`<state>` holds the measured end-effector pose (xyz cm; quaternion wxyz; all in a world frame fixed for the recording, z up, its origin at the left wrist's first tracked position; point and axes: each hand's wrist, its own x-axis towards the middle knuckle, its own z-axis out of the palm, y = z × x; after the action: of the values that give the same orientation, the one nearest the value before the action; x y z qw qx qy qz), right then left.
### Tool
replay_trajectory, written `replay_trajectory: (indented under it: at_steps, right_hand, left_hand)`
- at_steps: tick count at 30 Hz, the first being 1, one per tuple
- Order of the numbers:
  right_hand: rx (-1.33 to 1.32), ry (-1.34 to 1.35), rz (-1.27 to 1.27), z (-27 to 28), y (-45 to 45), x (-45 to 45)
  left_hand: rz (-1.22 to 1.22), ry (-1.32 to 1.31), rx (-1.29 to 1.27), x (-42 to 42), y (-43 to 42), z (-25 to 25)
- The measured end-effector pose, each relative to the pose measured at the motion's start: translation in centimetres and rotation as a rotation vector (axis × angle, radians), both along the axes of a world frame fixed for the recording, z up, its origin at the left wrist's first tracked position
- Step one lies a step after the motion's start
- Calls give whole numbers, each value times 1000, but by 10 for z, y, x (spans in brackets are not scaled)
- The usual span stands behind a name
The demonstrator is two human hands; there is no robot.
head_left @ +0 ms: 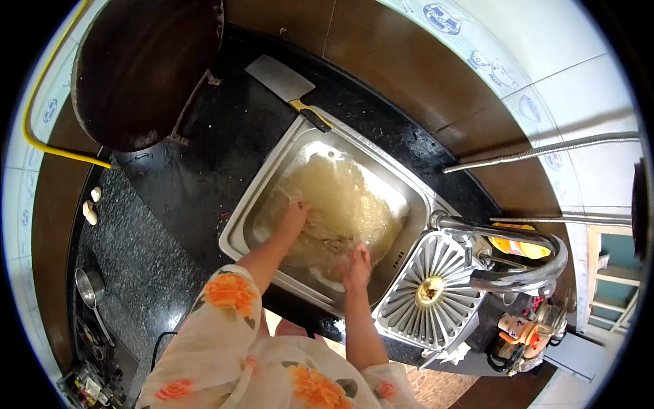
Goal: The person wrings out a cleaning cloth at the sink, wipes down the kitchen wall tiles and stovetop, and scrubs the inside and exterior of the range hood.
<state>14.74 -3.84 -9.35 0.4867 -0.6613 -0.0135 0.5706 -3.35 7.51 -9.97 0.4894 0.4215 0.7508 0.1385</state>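
Note:
Cloudy, yellowish water (347, 180) with bubbles partly fills the steel sink basin (238, 228). My left hand (294, 217) dips into it on the left side, fingers bent and partly under the surface. On the right, my right hand (356, 266) is also in the water, fingers curled inward. Between the hands lies a pale, greyish-brown soft mass (330, 243), mostly under water. Its kind cannot be made out through the murk, and both hands seem to grip it. A cleaver (283, 78) with a yellow and black handle rests behind the basin, its handle on the rim.
Right of the basin are a ribbed drainboard (436, 290) and a curved faucet (524, 276). Jars (545, 320) crowd the right corner. A large dark round board (146, 68) leans at the back left. Garlic-like pieces (90, 208) and a small pot (90, 286) sit left.

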Motion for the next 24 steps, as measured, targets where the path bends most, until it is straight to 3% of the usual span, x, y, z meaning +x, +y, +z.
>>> replay_trajectory:
  at_steps: [1,3,5,6,8,9,10,12,13,14,15,16,18,20,21,22,24]
  right_hand:
    - [5,0,1,-4,-3,5]
    - [-112,217,30,-9,-10,17]
    - [-150,337,32,-1,0,11]
    - [-191,457,32,3,6,8]
    - [-101,621,76,-8,16,24]
    - [-16,782,109,-16,19,29]
    - [-13,780,118,-19,19,26]
    - [37,334,124,-18,22,22]
    - [99,383,47,20,27,10]
    - [108,375,60,36,29,-2]
    - [155,170,61,46,30,-15]
    - [200,-33,61,53,29,-26]
    - [228,-168,195,71,25,-42]
    - [-39,-951,774,97,22,-54]
    - [-21,-989,989,81,21,-43]
    - [-20,-995,994,62,16,-28]
    - [217,-297,808,31,5,-1]
  left_hand:
    - [1,0,5,-1,-1,-4]
    - [-44,400,81,-1,-16,-26]
    - [-391,127,283,19,-41,-45]
    - [-368,-264,99,40,-53,-32]
    - [-522,-455,246,68,-72,27]
    - [-701,-240,578,70,-77,58]
    - [-695,-237,585,66,-77,57]
    - [-223,-339,397,57,-74,49]
    - [-216,-344,411,47,-70,52]
    - [-26,-414,170,35,-65,56]
    - [165,-478,-77,27,-62,59]
    - [176,-481,-72,27,-64,64]
    - [542,-1002,-683,29,-72,70]
    - [500,-1083,-561,40,-80,58]
    - [450,-1162,-439,45,-83,50]
    - [454,-1170,-436,45,-81,52]
    - [434,-1118,-474,39,-79,60]
